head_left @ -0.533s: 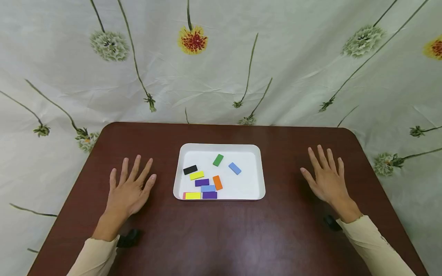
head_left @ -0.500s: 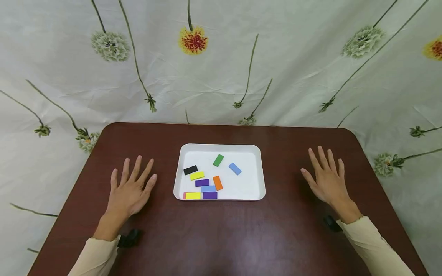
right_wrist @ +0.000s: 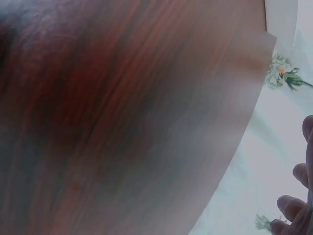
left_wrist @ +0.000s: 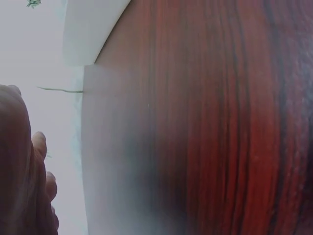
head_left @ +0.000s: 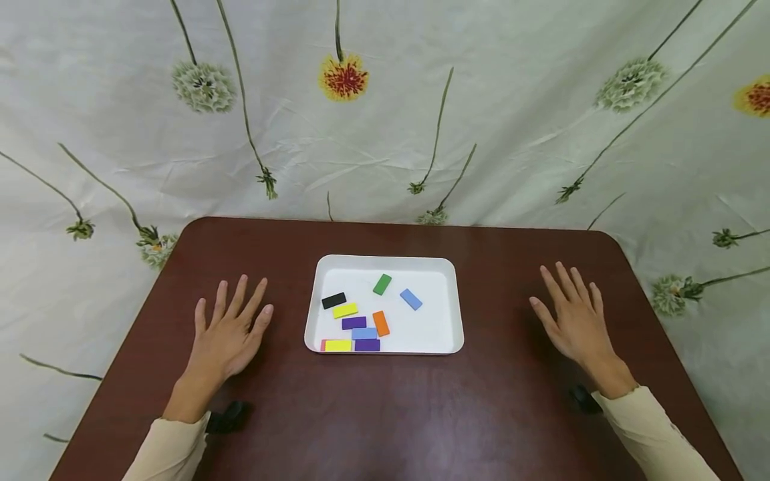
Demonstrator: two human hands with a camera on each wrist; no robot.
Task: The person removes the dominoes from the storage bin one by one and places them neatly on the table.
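A white tray (head_left: 421,334) lies on the dark brown table. In it are several small flat coloured blocks: a green block (head_left: 381,284), a black block (head_left: 333,300), an orange block (head_left: 381,323), a blue block (head_left: 411,299) and a second blue block (head_left: 364,333). Two yellow and two purple blocks also lie at its left side, with a pink edge showing at the front left corner. My left hand (head_left: 224,341) is left of the tray, palm down, fingers spread, holding nothing. On the far right, my right hand (head_left: 577,327) is likewise spread and holds nothing. Whether either palm touches the table, I cannot tell.
The brown table (head_left: 385,414) has rounded far corners. Behind it hangs a pale cloth (head_left: 385,133) printed with flowers. A dark wrist device (head_left: 230,417) sits at the left wrist, and a similar dark device (head_left: 583,399) at the right.
The whole head view has shifted slightly, so the table and tray sit a little lower. My right hand has moved slightly right. The blocks keep their places in the tray.
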